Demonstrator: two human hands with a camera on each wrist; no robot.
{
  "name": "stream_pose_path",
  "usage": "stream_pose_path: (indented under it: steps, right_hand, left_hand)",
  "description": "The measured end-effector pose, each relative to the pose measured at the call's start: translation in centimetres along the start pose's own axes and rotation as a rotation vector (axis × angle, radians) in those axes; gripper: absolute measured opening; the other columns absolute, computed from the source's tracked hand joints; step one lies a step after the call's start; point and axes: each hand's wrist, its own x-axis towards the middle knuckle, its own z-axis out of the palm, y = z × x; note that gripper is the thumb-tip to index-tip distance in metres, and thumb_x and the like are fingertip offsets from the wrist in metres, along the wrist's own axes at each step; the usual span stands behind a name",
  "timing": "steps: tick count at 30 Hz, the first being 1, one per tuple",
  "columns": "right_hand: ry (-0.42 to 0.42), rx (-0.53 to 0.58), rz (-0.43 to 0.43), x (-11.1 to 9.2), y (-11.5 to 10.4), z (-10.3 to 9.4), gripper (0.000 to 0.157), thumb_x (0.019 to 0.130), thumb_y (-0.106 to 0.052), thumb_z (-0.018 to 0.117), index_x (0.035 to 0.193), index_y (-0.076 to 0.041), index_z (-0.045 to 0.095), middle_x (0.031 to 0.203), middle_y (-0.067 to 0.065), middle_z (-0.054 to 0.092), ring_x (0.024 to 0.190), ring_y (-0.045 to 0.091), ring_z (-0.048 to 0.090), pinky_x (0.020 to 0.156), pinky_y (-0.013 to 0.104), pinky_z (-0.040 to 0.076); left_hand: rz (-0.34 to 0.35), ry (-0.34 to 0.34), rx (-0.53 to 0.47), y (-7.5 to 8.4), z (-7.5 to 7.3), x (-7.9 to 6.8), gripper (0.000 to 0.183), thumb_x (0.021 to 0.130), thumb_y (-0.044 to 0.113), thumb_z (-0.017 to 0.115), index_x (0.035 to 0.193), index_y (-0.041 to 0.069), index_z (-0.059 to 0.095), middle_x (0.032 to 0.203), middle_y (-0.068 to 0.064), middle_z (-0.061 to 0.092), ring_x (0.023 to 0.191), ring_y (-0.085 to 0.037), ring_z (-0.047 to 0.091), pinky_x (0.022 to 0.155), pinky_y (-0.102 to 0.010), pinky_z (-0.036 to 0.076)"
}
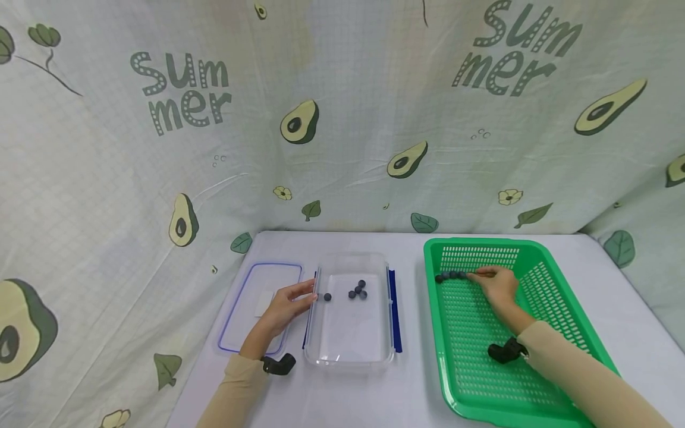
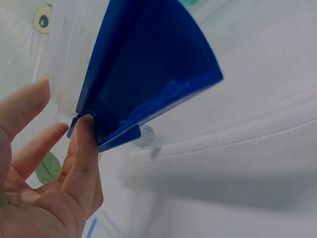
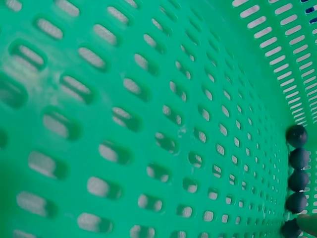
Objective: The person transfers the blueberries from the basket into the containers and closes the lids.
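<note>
My left hand (image 1: pixel 289 306) grips the left side of a clear plastic container (image 1: pixel 348 348). In the left wrist view, its fingers touch the blue locking flap (image 2: pixel 153 59) and the thumb lies by the clear wall. Several dark blueberries (image 1: pixel 358 290) sit inside the container, one apart near the left wall. My right hand (image 1: pixel 497 288) reaches into a green basket (image 1: pixel 444 368) and pinches a blueberry (image 3: pixel 290 229) at the right end of a row. The other row blueberries (image 3: pixel 297 180) lie along the basket's far side; the right fingertips are mostly out of the right wrist view.
A clear lid (image 1: pixel 241 297) with a blue rim lies flat to the left of the container, partly under the left forearm. The second blue flap (image 1: pixel 396 315) hangs on the container's right side. A printed cloth (image 1: pixel 342 119) stands behind the white table (image 1: pixel 412 392).
</note>
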Motion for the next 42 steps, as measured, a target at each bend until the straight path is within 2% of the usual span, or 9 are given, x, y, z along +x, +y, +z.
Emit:
stream_pose_path:
  steps: [6,11,19,23,28,33,37,42]
  right_hand:
    - [-0.009,-0.025,-0.046,-0.1,-0.1,-0.2,0.022,0.086,-0.01,0.078,0.099,0.008,0.074,0.087,0.021,0.073,0.063,0.0,0.058,0.053,0.016,0.048]
    - [-0.018,-0.029,-0.037,0.0,-0.2,-0.3,0.023,0.087,-0.011,0.078,0.1,0.008,0.074,0.089,0.021,0.074,0.064,0.001,0.058,0.053,0.016,0.047]
    - [-0.02,-0.024,0.02,0.3,-0.5,-0.6,0.028,0.09,-0.017,0.075,0.105,0.007,0.073,0.1,0.022,0.072,0.082,0.022,0.059,0.06,0.026,0.044]
    - [-0.006,-0.013,0.011,0.5,-0.8,-1.0,0.027,0.09,-0.016,0.075,0.103,0.007,0.074,0.099,0.021,0.072,0.083,0.016,0.058,0.064,0.023,0.043]
    - [-0.007,0.016,-0.014,0.7,-1.6,-1.9,0.026,0.089,-0.016,0.074,0.102,0.007,0.074,0.089,0.011,0.073,0.073,0.001,0.052,0.059,0.018,0.043]
    - [-0.022,0.09,-0.01,1.1,-3.0,-3.0,0.029,0.091,-0.017,0.074,0.106,0.008,0.073,0.079,-0.006,0.069,0.067,-0.008,0.053,0.056,0.016,0.047]
    - [-0.047,0.14,0.005,1.4,-3.8,-3.7,0.033,0.092,-0.019,0.073,0.111,0.008,0.071,0.079,-0.017,0.063,0.067,-0.004,0.062,0.06,0.016,0.052]
    - [-0.087,0.16,0.032,1.5,-4.5,-4.2,0.037,0.093,-0.022,0.073,0.114,0.007,0.069,0.078,-0.022,0.059,0.073,0.003,0.068,0.073,0.019,0.053]
  left_hand:
    - [-0.005,0.006,-0.005,0.0,0.0,0.0,0.054,0.094,0.013,0.071,0.143,0.003,0.053,0.143,-0.023,0.049,0.116,-0.02,0.06,0.1,-0.032,0.05]
    - [-0.001,0.012,-0.003,-0.1,0.0,-0.1,0.055,0.093,0.014,0.072,0.143,0.003,0.053,0.142,-0.023,0.05,0.116,-0.021,0.06,0.1,-0.032,0.05]
    - [-0.006,0.014,-0.003,-0.1,-0.1,-0.1,0.056,0.092,0.017,0.074,0.143,0.005,0.054,0.142,-0.019,0.052,0.121,-0.024,0.058,0.099,-0.031,0.05]
    - [0.001,0.006,-0.001,-0.1,-0.1,-0.1,0.057,0.092,0.016,0.074,0.143,0.004,0.053,0.142,-0.021,0.051,0.12,-0.024,0.059,0.099,-0.031,0.051]
    - [0.006,0.001,-0.009,-0.1,-0.2,0.0,0.057,0.092,0.015,0.073,0.144,0.004,0.052,0.142,-0.021,0.051,0.119,-0.023,0.059,0.099,-0.03,0.05]
    - [0.006,0.002,-0.013,-0.1,-0.1,0.0,0.057,0.092,0.017,0.075,0.143,0.005,0.053,0.142,-0.02,0.051,0.12,-0.024,0.059,0.099,-0.031,0.05]
    - [0.004,0.006,-0.007,-0.2,-0.2,0.0,0.058,0.091,0.018,0.075,0.143,0.006,0.054,0.142,-0.019,0.052,0.121,-0.025,0.059,0.1,-0.032,0.05]
    - [0.002,0.006,-0.005,-0.2,-0.2,0.0,0.058,0.091,0.019,0.075,0.144,0.007,0.054,0.142,-0.018,0.052,0.121,-0.025,0.059,0.1,-0.031,0.05]
